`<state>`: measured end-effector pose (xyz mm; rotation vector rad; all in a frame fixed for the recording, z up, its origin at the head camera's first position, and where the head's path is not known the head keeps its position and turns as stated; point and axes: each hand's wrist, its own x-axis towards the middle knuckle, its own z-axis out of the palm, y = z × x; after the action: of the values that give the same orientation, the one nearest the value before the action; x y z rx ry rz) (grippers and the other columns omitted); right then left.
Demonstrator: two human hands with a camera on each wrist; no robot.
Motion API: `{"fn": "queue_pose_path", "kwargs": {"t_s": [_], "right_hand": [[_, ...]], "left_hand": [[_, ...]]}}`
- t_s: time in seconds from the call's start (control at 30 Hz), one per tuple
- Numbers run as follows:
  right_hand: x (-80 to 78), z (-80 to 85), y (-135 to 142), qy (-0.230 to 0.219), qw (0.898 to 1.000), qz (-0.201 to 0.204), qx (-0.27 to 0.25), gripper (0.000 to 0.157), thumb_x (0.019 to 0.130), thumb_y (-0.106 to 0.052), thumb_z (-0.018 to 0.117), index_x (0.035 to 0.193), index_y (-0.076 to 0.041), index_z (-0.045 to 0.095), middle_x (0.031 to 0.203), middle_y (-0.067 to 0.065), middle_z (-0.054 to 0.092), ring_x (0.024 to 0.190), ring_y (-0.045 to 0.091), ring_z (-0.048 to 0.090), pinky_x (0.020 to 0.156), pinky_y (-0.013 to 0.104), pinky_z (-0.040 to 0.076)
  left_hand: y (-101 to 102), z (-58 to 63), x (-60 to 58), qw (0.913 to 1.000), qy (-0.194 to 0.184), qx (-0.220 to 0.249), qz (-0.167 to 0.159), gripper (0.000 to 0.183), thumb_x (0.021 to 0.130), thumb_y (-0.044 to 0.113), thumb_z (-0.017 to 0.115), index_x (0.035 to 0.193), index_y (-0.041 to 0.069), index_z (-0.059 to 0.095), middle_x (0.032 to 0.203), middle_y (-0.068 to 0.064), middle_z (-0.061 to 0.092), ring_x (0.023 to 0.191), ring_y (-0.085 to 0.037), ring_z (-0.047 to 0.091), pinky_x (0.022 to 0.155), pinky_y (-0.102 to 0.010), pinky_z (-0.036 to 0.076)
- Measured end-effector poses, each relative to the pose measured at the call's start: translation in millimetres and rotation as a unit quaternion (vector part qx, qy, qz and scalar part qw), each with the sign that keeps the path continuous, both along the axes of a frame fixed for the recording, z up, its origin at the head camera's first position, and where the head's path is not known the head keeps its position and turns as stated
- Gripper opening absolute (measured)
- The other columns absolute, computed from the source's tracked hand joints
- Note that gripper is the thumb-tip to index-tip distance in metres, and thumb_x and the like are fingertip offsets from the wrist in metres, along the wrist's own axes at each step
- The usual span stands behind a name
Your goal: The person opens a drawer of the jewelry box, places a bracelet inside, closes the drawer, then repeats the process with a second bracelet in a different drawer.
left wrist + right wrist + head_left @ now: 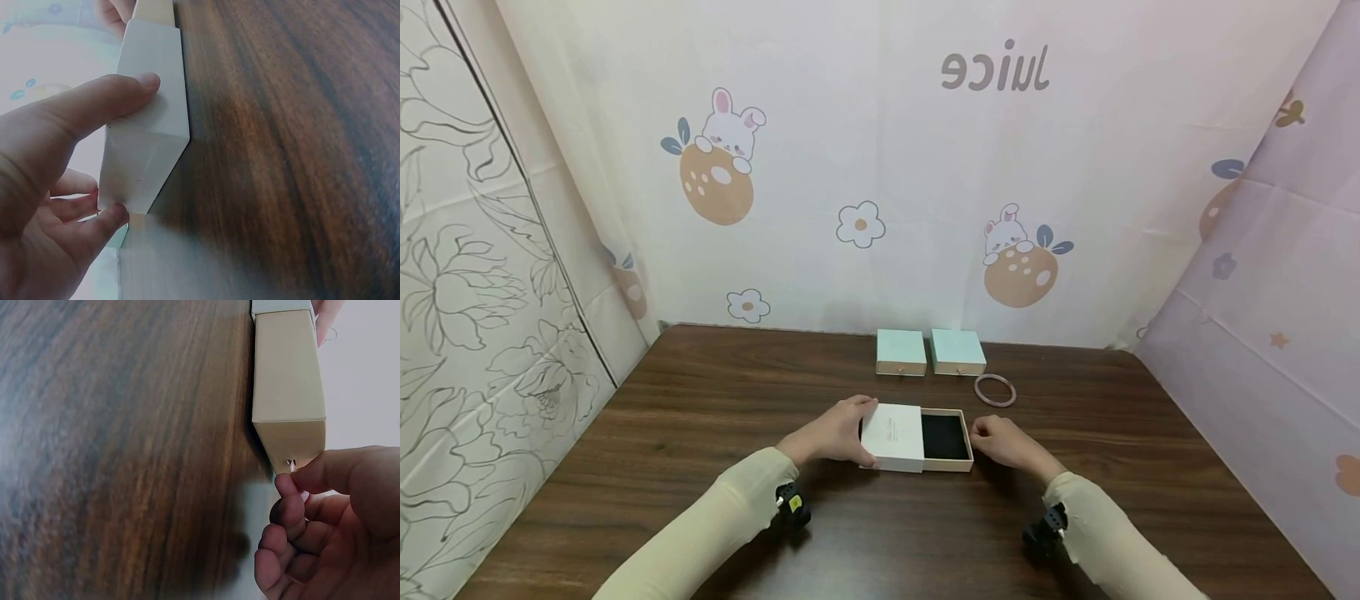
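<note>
A white box sleeve [891,437] lies on the table with its cream drawer [968,442] pulled partly out to the right. Black lining [943,437] shows inside the drawer. My left hand [831,432] grips the sleeve's left end, its thumb [134,94] on the near side and fingers at the far side. At the drawer's front end, my right hand [1009,443] pinches a small pull [291,464] between thumb and forefinger; most of that pull is hidden. Just behind the right hand lies a pale purple bangle [996,404].
Two mint-green drawer boxes, a left one [901,350] and a right one [957,350], stand side by side near the back edge of the dark wooden table [737,367]. A printed curtain [865,150] hangs behind it.
</note>
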<state>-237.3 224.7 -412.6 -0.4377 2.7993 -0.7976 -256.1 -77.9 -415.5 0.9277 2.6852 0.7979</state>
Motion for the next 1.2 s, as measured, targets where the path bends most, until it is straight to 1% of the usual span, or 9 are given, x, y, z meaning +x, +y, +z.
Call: {"fn": "queue_pose_path", "kwargs": {"t_s": [0.27,0.73,1.2], "right_hand": [[1.0,2.1,-0.2,-0.013,1.0,-0.006,0.006,0.017,0.093,-0.007,0.053,0.077,-0.006,0.057,0.067,0.001,0.046,0.06,0.015,0.044,0.057,0.031,0.037],[-0.5,2.5,1.1,-0.001,1.0,0.003,0.011,0.018,0.092,-0.007,0.052,0.075,-0.007,0.056,0.066,-0.001,0.046,0.059,0.014,0.044,0.057,0.031,0.036],[0.0,0.1,4.0,0.008,1.0,-0.002,0.016,0.018,0.091,-0.007,0.053,0.073,-0.008,0.055,0.065,-0.001,0.046,0.059,0.014,0.044,0.057,0.031,0.036]], "left_hand": [[0.6,1.1,-0.8,1.0,-0.004,-0.007,0.002,0.097,0.069,0.032,0.085,0.144,-0.006,0.035,0.144,-0.021,0.038,0.128,-0.031,0.041,0.1,-0.041,0.038],[2.2,1.1,-3.1,0.9998,-0.005,-0.017,0.003,0.098,0.07,0.034,0.084,0.144,-0.006,0.035,0.145,-0.02,0.037,0.128,-0.031,0.04,0.101,-0.04,0.037],[1.0,2.5,-0.8,0.9999,-0.009,-0.014,0.005,0.098,0.07,0.035,0.084,0.144,-0.006,0.034,0.145,-0.02,0.036,0.129,-0.032,0.039,0.101,-0.041,0.037]]}}
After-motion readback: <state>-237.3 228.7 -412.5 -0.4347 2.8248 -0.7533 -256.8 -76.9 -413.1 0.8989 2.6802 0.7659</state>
